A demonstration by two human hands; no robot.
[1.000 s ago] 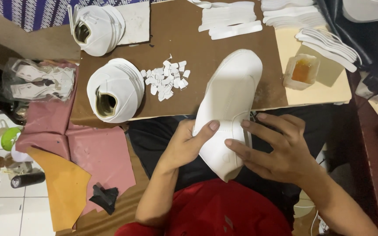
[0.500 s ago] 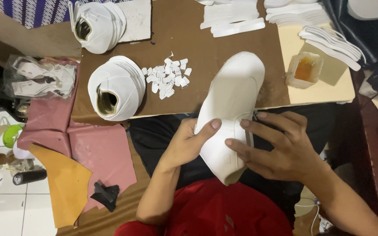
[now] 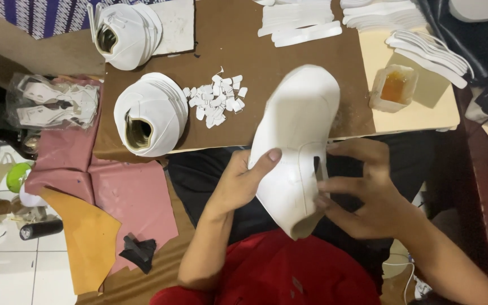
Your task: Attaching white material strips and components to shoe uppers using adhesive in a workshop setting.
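A white shoe upper (image 3: 297,135) is held over my lap, its toe pointing away over the brown board (image 3: 227,51). My left hand (image 3: 238,181) grips its left side, thumb pressed on the white surface. My right hand (image 3: 368,192) holds its right edge, fingers at a small dark slot near the seam. A pile of small white cut pieces (image 3: 216,101) lies on the board left of the toe. A small tub of amber glue (image 3: 393,87) stands to the right.
Two stacks of white uppers (image 3: 151,116) (image 3: 125,34) sit at the board's left. White strips (image 3: 297,25) and insole shapes (image 3: 430,51) lie at the back. Pink (image 3: 136,197) and tan (image 3: 88,243) material sheets, a clear bag of parts (image 3: 52,104) and a black cylinder (image 3: 40,229) lie at left.
My right hand's fingers have slid a little along the upper's right edge to the dark slot. The upper and my left hand have barely moved.
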